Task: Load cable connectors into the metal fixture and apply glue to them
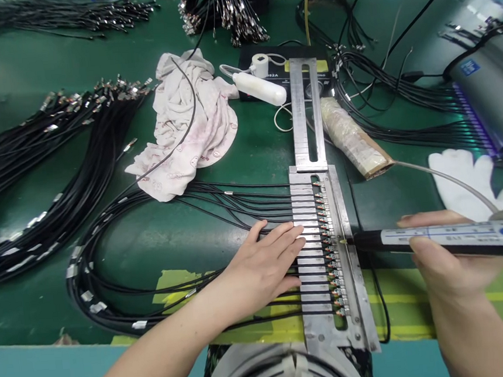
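My right hand (pixel 454 259) is wrapped around a black dispensing syringe (pixel 454 238) with a white label. Its thin tip points left, over the row of connectors (pixel 328 246) in a slotted metal fixture (pixel 317 338). Black cables (pixel 256 194) run side by side across the fixture's left plate to those connectors. My left hand (pixel 273 263) lies palm down with fingers stretched out, resting on the cables at the plate's left edge. Whether the tip touches a connector I cannot tell.
A slotted metal bar (pixel 298 108) extends behind the fixture. Around it are a crumpled cloth (pixel 196 117), a tape-wrapped block (pixel 353 138), a black control box (pixel 247 60) and white gloves (pixel 462 179). Cable bundles (pixel 105 131) lie left; a silver machine (pixel 493 85) glows purple at right.
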Demonstrator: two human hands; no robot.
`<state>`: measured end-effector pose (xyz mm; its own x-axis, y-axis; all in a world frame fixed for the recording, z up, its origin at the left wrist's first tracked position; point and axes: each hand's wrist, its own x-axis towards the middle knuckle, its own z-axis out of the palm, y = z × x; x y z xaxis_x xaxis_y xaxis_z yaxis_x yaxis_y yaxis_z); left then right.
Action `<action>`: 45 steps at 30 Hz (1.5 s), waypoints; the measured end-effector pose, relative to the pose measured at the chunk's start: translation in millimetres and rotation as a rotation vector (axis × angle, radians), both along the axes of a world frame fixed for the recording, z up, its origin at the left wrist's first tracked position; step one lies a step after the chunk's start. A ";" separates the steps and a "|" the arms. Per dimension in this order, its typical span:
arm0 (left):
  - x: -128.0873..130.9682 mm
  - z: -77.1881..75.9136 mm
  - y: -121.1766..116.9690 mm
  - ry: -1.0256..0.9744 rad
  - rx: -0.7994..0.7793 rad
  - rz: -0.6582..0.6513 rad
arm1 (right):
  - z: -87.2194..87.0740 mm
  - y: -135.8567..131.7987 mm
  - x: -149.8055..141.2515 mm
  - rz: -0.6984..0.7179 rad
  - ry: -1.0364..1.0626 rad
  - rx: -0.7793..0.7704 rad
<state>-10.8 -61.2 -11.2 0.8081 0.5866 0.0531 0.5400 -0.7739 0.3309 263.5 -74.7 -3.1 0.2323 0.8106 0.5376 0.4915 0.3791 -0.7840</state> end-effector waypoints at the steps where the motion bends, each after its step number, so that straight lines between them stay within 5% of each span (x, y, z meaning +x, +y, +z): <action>1: 0.0 0.5 -0.1 0.001 0.001 0.000 | 0.1 -0.4 -0.3 0.037 -0.014 0.014; 11: 0.3 0.7 0.8 -0.003 -0.009 0.000 | -0.2 2.4 -4.7 0.249 -0.087 0.125; 45: -0.2 1.5 0.9 0.015 -0.031 0.002 | 5.4 0.2 -7.9 0.206 -0.098 -0.020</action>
<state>-11.1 -60.4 -9.7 0.8073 0.5897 0.0224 0.5469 -0.7619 0.3469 255.6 -74.6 2.3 0.0085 0.8464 0.5325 0.4796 0.4638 -0.7449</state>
